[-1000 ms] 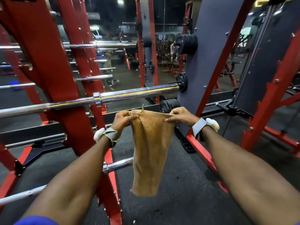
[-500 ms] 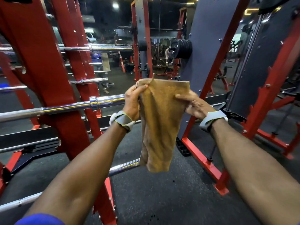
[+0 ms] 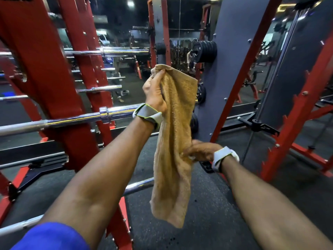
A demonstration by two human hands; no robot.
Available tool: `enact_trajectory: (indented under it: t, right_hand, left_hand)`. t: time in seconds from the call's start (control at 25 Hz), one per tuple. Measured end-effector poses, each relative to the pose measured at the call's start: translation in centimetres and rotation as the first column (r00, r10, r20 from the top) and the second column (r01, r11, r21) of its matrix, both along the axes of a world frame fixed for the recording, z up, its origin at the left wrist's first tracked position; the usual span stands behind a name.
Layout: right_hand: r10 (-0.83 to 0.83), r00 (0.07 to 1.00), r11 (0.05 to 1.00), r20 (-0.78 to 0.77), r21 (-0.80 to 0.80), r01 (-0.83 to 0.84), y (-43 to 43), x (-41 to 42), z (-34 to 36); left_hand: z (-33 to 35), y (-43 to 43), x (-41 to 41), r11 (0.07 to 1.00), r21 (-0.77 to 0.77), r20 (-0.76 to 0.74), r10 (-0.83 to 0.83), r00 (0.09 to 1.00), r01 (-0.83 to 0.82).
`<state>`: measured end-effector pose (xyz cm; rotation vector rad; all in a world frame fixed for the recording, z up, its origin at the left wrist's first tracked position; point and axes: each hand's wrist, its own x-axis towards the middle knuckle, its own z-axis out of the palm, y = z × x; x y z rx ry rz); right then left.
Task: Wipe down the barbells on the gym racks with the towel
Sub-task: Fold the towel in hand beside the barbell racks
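Observation:
A tan towel (image 3: 173, 141) hangs lengthwise in front of me. My left hand (image 3: 155, 92) grips its top corner, raised about level with the upper bars. Lower down, my right hand (image 3: 200, 150) pinches the towel's right edge near its middle. A chrome barbell (image 3: 75, 120) lies across the red rack (image 3: 46, 73) at left, and its right end passes behind my left wrist. A second barbell (image 3: 138, 186) sits lower, partly hidden by my left forearm and the towel. More bars (image 3: 115, 51) rest higher and farther back.
A grey upright panel with red posts (image 3: 232, 69) stands right of the towel, with black weight plates (image 3: 205, 51) stored on it. Another red frame (image 3: 302, 114) rises at far right. Dark rubber floor (image 3: 212, 213) lies below.
My left hand lifted the towel's top corner higher. My right hand let go of the top edge and dropped down to pinch the towel's side near the middle. The towel now hangs narrower.

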<state>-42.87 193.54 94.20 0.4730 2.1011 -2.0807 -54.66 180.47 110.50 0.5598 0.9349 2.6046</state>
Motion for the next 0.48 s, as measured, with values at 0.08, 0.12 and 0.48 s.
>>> enact_trajectory:
  t: [0.08, 0.12, 0.48]
  right_hand:
    - [-0.018, 0.996, 1.0, 0.09, -0.003, 0.019, -1.4, 0.0, -0.9]
    - [-0.049, 0.997, 0.996, 0.052, -0.068, 0.052, -1.6, 0.3, -0.4]
    - [-0.531, 0.811, 0.744, -0.246, -0.592, 0.309, -1.1, 1.2, 5.4]
  left_hand:
    - [-1.1, 0.2, -0.6, 0.999, -0.035, -0.002, 0.0, 1.0, 0.0]
    - [-2.0, 0.2, -1.0, 0.998, -0.062, -0.022, -0.01, 1.0, 0.008]
    - [-15.3, -2.3, -4.9, 0.436, -0.89, -0.072, -0.424, 0.903, 0.134]
